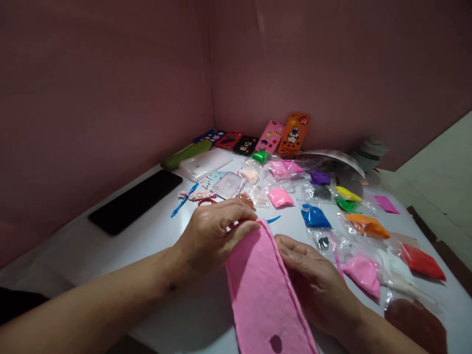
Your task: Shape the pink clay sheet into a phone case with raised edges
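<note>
A long pink clay-covered phone case [258, 287] is held up over the front of the table, with a raised rim along its edges and a dark oval spot near its lower end. At its far end, my left hand [216, 231] pinches the rim between thumb and fingers. My right hand [315, 278] grips the long right edge, its thumb on the rim and the other fingers mostly hidden. Just beyond the case lies a blue modelling tool [274, 219], partly covered. Red scissor handles [206, 202] show behind my left hand.
Bagged clay in several colours covers the right side, including blue [315, 216], orange [368, 225] and red [423, 261]. A black phone [136, 201] and a clear case [206, 163] lie left. Decorated cases, one orange [294, 132], lean on the pink wall [313, 59].
</note>
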Demonstrator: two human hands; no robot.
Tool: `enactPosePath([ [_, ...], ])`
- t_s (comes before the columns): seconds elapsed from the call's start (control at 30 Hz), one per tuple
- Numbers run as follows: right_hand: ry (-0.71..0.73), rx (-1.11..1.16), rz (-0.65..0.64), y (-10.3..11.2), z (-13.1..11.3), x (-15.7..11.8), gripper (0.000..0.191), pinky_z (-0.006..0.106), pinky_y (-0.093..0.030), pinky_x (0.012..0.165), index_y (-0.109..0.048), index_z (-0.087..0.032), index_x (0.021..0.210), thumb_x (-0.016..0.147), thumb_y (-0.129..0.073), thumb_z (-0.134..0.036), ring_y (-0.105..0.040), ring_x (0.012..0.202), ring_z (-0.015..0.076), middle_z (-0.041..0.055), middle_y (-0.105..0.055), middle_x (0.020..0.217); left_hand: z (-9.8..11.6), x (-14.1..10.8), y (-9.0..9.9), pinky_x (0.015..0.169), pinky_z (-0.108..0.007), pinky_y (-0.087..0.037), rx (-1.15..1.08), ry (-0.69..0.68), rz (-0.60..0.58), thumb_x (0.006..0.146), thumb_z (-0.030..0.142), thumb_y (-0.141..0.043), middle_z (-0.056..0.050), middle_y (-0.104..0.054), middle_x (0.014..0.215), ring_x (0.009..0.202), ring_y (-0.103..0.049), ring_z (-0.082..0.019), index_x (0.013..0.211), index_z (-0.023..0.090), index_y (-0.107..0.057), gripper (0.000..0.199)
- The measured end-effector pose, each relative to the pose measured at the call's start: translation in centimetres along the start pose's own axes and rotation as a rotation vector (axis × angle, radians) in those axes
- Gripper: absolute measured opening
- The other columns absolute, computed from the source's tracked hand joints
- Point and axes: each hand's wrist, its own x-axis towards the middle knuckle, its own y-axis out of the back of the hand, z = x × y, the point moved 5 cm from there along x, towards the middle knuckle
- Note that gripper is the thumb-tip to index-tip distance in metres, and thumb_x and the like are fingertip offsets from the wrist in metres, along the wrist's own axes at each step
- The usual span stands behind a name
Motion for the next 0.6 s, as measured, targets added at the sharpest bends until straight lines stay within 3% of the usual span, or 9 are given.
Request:
enactPosePath([
  [0.17,0.030,0.063,-0.052,-0.1,0.0,0.2,0.019,0.020,-0.037,0.059,-0.060,-0.011,0.072,0.078,-0.069,-0.026,-0.047,0.059,0.0098,0.0020,-0.053,0.067,0.3,-0.1,0.0,0.070,-0.020,-0.049,-0.044,-0.027,0.018,0.084,0.019,-0.058,-0.004,-0.072,0.078,0.076,-0.067,-0.013,0.077,0.017,-0.067,0.012],
  [0.23,0.032,0.051,-0.051,0.0,0.0,0.1,0.019,0.020,-0.036,0.058,-0.059,-0.011,0.073,0.079,-0.068,-0.027,-0.045,0.058,0.0091,0.0013,-0.051,0.066,0.2,-0.1,0.1,0.070,-0.021,-0.048,-0.080,0.020,-0.012,0.085,0.021,-0.057,-0.003,-0.072,0.078,0.076,-0.066,-0.013,0.077,0.017,-0.067,0.014],
  [0.43,0.003,0.012,-0.031,0.1,0.0,-0.1,0.022,0.020,-0.033,0.057,-0.055,-0.012,0.070,0.081,-0.067,-0.027,-0.041,0.057,0.0086,-0.0003,-0.047,0.065,-1.7,-0.1,0.1,0.056,-0.021,-0.037,-0.375,0.455,-0.191,0.090,0.036,-0.051,0.001,-0.058,0.065,0.062,-0.050,-0.011,0.067,0.017,-0.064,0.033],
  [0.5,0.011,0.047,-0.042,0.1,0.0,-0.1,0.023,0.019,-0.032,0.056,-0.053,-0.012,0.069,0.080,-0.067,-0.027,-0.040,0.056,0.0083,-0.0006,-0.046,0.064,-1.9,-0.2,-0.3,0.053,-0.021,-0.032,-0.527,0.539,-0.258,0.087,0.040,-0.054,0.003,-0.050,0.062,0.059,-0.043,-0.009,0.062,0.016,-0.059,0.035],
  [0.6,-0.005,0.068,-0.046,0.2,0.3,0.0,0.025,0.019,-0.032,0.055,-0.052,-0.012,0.068,0.081,-0.067,-0.026,-0.040,0.056,0.0082,-0.0005,-0.046,0.063,-2.1,-0.4,-0.8,0.056,-0.020,-0.030,-0.738,0.624,-0.267,0.084,0.036,-0.061,0.004,-0.047,0.064,0.060,-0.039,-0.007,0.064,0.015,-0.059,0.029],
])
